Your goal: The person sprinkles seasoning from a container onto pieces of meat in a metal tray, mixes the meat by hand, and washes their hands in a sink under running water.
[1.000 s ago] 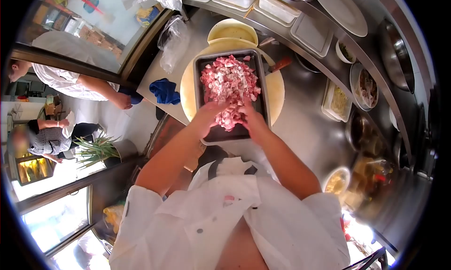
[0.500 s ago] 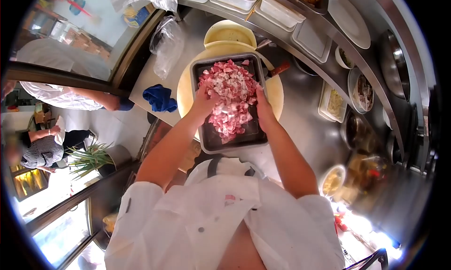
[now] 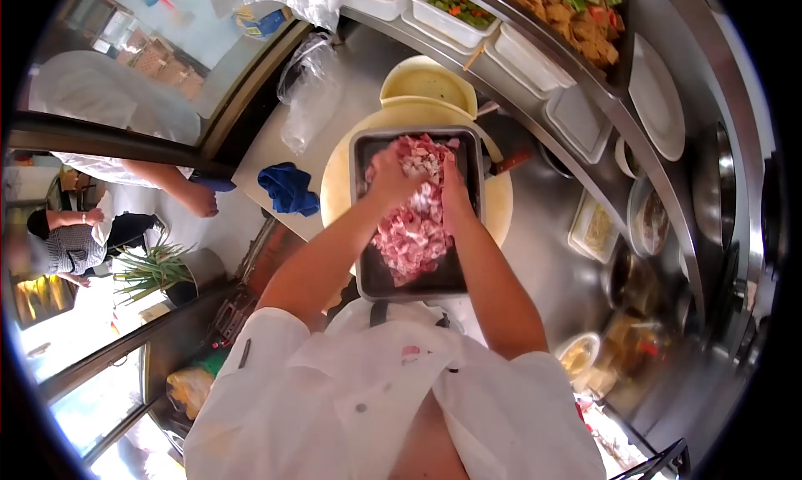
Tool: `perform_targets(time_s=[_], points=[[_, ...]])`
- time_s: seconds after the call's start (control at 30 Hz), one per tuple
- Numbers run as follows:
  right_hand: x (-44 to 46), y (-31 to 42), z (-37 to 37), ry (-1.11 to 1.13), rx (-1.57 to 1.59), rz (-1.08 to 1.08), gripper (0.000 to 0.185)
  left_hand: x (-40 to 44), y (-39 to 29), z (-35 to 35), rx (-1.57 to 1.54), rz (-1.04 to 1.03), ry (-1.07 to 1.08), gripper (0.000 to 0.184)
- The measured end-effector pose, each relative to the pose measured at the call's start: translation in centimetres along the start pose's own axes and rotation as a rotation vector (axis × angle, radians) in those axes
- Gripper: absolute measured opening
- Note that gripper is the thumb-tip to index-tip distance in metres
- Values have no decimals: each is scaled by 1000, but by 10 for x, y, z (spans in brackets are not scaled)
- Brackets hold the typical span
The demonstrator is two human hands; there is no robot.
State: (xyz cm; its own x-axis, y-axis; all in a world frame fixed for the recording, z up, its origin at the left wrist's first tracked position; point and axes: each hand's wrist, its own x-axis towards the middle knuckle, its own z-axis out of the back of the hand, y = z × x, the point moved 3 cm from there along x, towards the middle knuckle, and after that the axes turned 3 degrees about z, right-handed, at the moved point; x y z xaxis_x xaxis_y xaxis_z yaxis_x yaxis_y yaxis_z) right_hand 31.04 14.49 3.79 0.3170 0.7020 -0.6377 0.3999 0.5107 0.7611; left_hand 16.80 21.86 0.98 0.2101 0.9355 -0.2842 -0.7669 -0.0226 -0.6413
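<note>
Diced raw meat (image 3: pixel 409 242), pink with pale bits, is heaped in a dark metal tray (image 3: pixel 452 277) in front of me. My left hand (image 3: pixel 393 182) lies over the upper left of the heap, its fingers spread and partly among the pieces. Along the heap's right side rests my right hand (image 3: pixel 454 194), fingers stretched out and touching the meat. Beneath the tray is a round yellowish board (image 3: pixel 499 208). A wooden-handled tool (image 3: pixel 511 162) sticks out at the tray's right, its other end hidden.
Beyond the tray stands a yellow tub (image 3: pixel 426 83). A blue cloth (image 3: pixel 288 189) and a clear plastic bag (image 3: pixel 311 104) lie left. Overhead at right, a metal shelf (image 3: pixel 535 104) carries food containers. Another person's arm (image 3: pixel 171 183) and a potted plant (image 3: pixel 159 267) are at left.
My hands have moved from the tray's sides farther in over the meat, and the heap has shifted shape. The whole view has tilted, so the tray appears slightly lower.
</note>
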Motion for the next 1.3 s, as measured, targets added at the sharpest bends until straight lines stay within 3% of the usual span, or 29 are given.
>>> perform_targets(time_s=[0.03,0.1,0.17,0.27,0.33,0.37,0.43,0.5,0.53,0.57,0.6,0.63,0.67,0.7,0.73,0.77,0.9,0.97,1.03,1.1,1.13,1.17,1.23,1.3], points=[[3,0,-10,67,115,-101,79,-5,-9,1,-207,-23,50,103],[-14,17,-1,218,64,-94,80,1,-9,24,-304,-60,395,86],[-13,25,29,138,-47,-161,75,4,1,52,-593,186,687,66],[11,27,32,226,129,24,73,33,22,26,-585,73,487,63],[37,3,15,76,165,-6,74,28,-7,-2,-440,10,296,67],[49,0,6,6,182,-13,74,26,-19,-15,-227,-144,142,70],[39,2,9,153,114,-120,79,22,-24,-19,-212,-165,316,69],[3,34,26,273,-12,-263,81,14,-42,44,-237,-62,654,61],[-20,59,30,335,-98,-308,83,18,-24,48,-297,-114,759,55],[-17,56,35,247,-67,-251,83,15,-15,64,-310,-208,690,49],[-12,50,41,155,-32,-191,83,19,8,58,-368,-341,533,55],[-9,39,46,63,2,-133,84,9,16,47,-339,-291,391,62],[7,17,44,90,57,-204,84,-2,26,36,-312,-233,253,69],[9,9,16,122,207,-161,79,-22,19,22,-199,2,124,76],[19,-2,2,171,220,-153,76,-25,11,6,-235,183,159,82],[25,-10,-11,216,234,-146,74,-20,6,-10,-287,43,147,78],[-5,14,5,295,172,-355,73,-15,-22,44,-488,194,593,53],[-24,22,19,234,113,-213,69,-14,5,62,-625,-228,333,36],[-35,16,30,121,93,-109,66,-24,37,52,-859,42,404,49],[-12,-34,37,171,170,-23,65,-48,39,14,-612,-84,342,80],[-13,-41,22,75,226,-87,65,-66,46,-18,-61,-2,83,91],[-18,-50,9,-25,282,-159,65,-75,32,-20,-245,77,140,86],[-31,-32,-3,81,295,-217,67,-81,-16,5,-764,273,339,73],[-38,-21,4,204,273,-234,68,-65,-7,19,-736,169,356,74]])
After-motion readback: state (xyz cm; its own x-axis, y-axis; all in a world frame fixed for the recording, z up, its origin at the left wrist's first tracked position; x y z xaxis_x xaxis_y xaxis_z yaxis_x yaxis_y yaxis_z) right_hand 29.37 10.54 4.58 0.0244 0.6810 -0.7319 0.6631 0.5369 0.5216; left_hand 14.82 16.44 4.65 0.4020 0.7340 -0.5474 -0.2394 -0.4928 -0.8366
